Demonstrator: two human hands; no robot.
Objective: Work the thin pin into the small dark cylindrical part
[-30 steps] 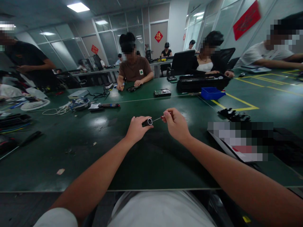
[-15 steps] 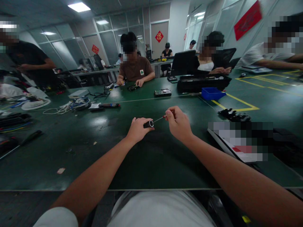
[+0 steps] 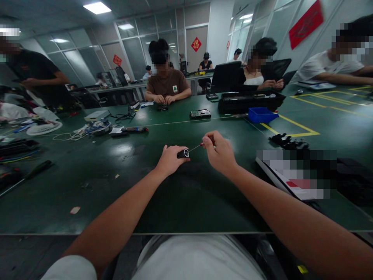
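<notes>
My left hand (image 3: 170, 160) is closed around a short black cylinder (image 3: 183, 154) with a pale ring at its end, held just over the green table (image 3: 186, 210). The ringed end faces right. My right hand (image 3: 218, 151) pinches the red handle of a thin screwdriver (image 3: 194, 147). Its metal shaft slants down to the left, and the tip is at the ringed end of the cylinder. Whether the tip sits on a screw is too small to make out.
Beyond my hands lies a circuit-board device (image 3: 200, 113), with a blue bin (image 3: 262, 115) and a long black casing (image 3: 252, 102) to its right. Papers (image 3: 294, 179) lie by my right forearm. Cables (image 3: 90, 130) are at left. A co-worker (image 3: 168, 83) sits opposite.
The screwdriver's tip has shifted slightly at the cylinder's end, and my right hand has moved a little left. Across the table, the co-worker's hands have come together over a small dark item.
</notes>
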